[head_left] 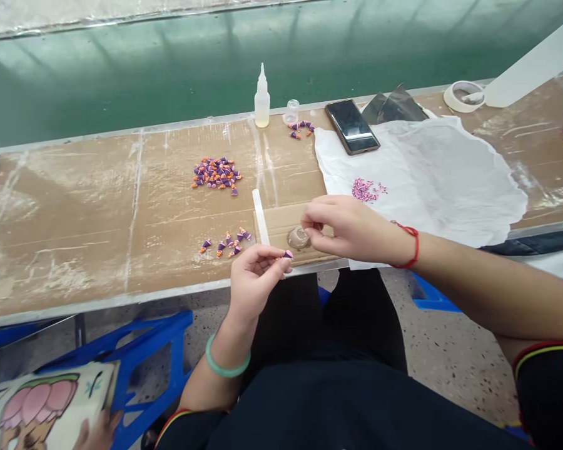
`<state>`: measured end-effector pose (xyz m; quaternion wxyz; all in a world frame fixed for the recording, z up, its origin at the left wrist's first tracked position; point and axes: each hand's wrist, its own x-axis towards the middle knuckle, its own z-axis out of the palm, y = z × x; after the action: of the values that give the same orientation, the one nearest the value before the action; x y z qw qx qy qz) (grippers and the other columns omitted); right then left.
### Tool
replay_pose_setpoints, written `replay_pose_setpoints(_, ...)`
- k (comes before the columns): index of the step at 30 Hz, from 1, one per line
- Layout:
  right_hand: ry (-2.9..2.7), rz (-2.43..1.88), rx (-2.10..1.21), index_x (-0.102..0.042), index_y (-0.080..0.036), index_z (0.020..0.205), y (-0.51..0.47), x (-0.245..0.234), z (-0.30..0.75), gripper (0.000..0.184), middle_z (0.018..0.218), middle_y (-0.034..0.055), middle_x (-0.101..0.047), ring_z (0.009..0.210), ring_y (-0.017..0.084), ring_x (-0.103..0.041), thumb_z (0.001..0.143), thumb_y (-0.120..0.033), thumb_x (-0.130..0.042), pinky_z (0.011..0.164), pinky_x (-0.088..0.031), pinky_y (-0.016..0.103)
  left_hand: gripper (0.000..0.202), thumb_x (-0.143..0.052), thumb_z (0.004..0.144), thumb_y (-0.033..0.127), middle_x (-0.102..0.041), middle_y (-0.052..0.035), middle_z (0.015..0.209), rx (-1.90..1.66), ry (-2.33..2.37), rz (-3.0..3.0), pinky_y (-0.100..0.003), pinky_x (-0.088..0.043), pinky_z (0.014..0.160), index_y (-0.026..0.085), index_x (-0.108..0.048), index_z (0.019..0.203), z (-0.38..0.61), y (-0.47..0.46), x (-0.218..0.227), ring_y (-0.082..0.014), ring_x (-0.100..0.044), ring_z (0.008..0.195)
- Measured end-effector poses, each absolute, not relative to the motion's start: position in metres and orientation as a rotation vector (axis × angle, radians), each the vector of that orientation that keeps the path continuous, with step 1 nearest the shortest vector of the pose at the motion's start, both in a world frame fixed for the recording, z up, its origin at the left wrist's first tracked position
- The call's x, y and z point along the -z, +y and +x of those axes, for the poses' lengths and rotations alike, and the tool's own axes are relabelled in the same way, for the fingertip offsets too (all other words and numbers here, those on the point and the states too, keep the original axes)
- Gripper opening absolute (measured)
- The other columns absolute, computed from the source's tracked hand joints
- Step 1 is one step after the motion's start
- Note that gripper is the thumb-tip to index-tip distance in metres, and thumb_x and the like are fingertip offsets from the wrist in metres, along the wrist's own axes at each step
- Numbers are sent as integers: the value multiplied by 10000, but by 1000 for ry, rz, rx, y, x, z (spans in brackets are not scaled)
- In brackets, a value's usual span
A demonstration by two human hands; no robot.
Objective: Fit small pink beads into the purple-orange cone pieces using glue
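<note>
Between the thumb and fingers of my left hand is a small purple-and-pink figurine, held near the table's front edge. My right hand is pinched closed just over a small clear cup; whatever its fingertips hold, if anything, is too small to make out. The cup stands on a piece of cardboard, with a white strip lying at its left. Several loose purple-and-orange figurines lie left of my left hand. Behind them is a larger pile of the same pieces.
Tiny pink bits lie on a white cloth to the right. At the back are a dropper bottle, a clear cap, a phone and a tape roll. Another person's hand shows lower left beside a blue stool.
</note>
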<state>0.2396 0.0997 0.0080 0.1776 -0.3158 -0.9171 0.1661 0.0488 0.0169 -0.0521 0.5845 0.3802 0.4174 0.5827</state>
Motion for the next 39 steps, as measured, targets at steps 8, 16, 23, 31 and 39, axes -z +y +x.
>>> replay_pose_setpoints(8, -1831, -1053, -1523, -522, -203, 763, 53, -33, 236, 151, 862, 59, -736, 844, 190, -712, 872, -272, -600, 697, -561, 279, 113, -833, 788, 149, -788, 20, 806, -1500, 810, 951, -133, -609, 575, 235, -787, 843, 62, 5, 26, -95, -739, 624)
replay_pose_setpoints(16, -1928, -1025, -1340, -538, -195, 737, 41, -44, 246, 116, 740, 23, -684, 752, 153, -675, 851, -200, -562, 601, -494, 220, 165, -818, 801, 121, -783, 33, 828, -1527, 793, 1046, -155, -637, 653, 261, -801, 887, 72, -1, 15, -90, -746, 670)
replay_pose_setpoints(23, -2019, -993, -1160, -566, -177, 731, 37, -44, 251, 120, 710, 11, -675, 619, 98, -581, 849, -183, -545, 546, -447, 193, 176, -804, 809, 101, -778, 35, 818, -1523, 783, 1112, -156, -633, 668, 257, -798, 891, 77, -2, 12, -82, -737, 659)
replay_pose_setpoints(31, -2067, -929, -1044, -575, -177, 726, 37, -44, 255, 118, 732, 13, -715, 632, 100, -622, 838, -159, -544, 560, -462, 193, 130, -823, 798, 136, -776, 12, 803, -1530, 806, 1141, -172, -631, 639, 239, -797, 873, 81, -2, 9, -100, -734, 647)
replay_pose_setpoints(39, -2093, -853, -944, -571, -180, 718, 38, -45, 252, 136, 698, -9, -714, 612, 88, -634, 833, -111, -547, 562, -457, 175, 71, -841, 796, 220, -779, -9, 779, -1548, 881, 1117, -179, -622, 604, 216, -792, 847, 83, -2, 10, -110, -725, 611)
